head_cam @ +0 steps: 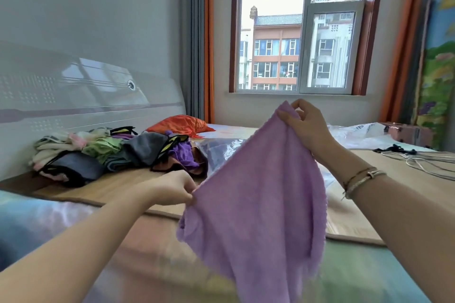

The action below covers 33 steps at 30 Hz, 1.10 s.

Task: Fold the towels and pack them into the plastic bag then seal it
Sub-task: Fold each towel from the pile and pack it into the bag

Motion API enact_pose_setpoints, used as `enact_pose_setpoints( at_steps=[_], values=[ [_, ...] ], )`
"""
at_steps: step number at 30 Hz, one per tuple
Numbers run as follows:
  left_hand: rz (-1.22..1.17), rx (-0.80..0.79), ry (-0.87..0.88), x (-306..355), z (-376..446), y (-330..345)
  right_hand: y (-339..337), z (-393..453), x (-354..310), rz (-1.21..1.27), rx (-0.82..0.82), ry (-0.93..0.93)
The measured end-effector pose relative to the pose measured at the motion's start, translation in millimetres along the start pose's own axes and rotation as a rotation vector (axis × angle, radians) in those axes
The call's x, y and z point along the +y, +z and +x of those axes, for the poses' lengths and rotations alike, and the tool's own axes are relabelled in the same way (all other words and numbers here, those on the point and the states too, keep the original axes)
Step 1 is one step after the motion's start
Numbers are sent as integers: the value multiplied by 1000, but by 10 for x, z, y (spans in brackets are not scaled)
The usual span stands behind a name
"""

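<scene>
The right hand (307,128) pinches the top corner of a lilac towel (258,199) between thumb and fingers, held up in front of the window (299,29). The left hand (172,189), lower and nearer the body, pinches the towel's side edge between thumb and forefinger. The cloth hangs in the air between and below the two hands, over the bed (128,182), its lower part drooping in loose folds.

Beyond the left hand, against the white headboard (86,96), lies a heap of unfolded towels (110,152) in grey, green, cream and purple. Just behind the hanging towel, between the hands, a clear plastic bag (219,147) lies flat on the bed; how far it reaches is hard to judge, since the towel hides much of it. An orange cushion (179,125) sits past the heap. Beyond the right forearm, which wears bracelets (362,178), pale cables (426,160) trail across the bed.
</scene>
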<state>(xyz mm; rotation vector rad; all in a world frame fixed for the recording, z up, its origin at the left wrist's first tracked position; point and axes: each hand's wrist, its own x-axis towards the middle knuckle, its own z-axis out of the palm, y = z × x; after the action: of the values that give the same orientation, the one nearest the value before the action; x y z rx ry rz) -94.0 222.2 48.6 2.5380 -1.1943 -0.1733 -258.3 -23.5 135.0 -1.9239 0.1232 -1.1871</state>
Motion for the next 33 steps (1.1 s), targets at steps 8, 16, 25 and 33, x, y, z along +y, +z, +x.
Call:
enact_pose_setpoints(
  at_steps=[8,16,25,33],
  values=[
    [-227,386,-68,-276,-36,-233,-21,-38,531,-90,-22,138],
    [-412,141,-19,1,278,553,207,-171,691,-171,-208,212],
    [-352,194,-286,-224,598,1110,241,-432,966,-143,-245,220],
    [-876,353,-336,-128,556,876,4,-332,994,-170,-108,217]
  ],
)
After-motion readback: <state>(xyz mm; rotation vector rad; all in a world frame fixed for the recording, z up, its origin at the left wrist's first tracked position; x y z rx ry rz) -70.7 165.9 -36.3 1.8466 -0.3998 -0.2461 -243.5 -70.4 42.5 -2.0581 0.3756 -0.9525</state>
